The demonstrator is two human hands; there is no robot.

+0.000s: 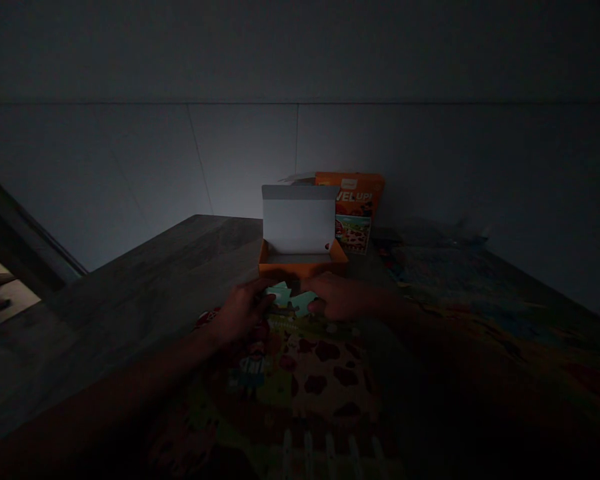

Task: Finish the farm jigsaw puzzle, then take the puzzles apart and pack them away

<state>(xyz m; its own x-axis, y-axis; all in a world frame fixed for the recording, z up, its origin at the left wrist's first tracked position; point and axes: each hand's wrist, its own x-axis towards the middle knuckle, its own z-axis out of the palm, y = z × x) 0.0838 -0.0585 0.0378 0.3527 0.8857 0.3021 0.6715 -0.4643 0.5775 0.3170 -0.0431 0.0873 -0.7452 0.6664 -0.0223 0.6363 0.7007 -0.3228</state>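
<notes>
A farm-scene jigsaw puzzle with a brown-spotted cow and a white fence lies in front of me, dim in the low light. At its far edge my left hand is closed on a pale green puzzle piece, thumb and fingers at the piece's left side. Opposite it, my right hand has its fingers curled and its thumb on another light green puzzle piece. The two pieces sit side by side; whether they interlock I cannot tell. Just beyond both hands stands an orange box with its white lid raised.
Behind the lid, an upright orange puzzle box leans near the wall. To the right lie a clear plastic bag and a large colourful printed sheet or puzzle, too dark to make out. The grey table stretches left.
</notes>
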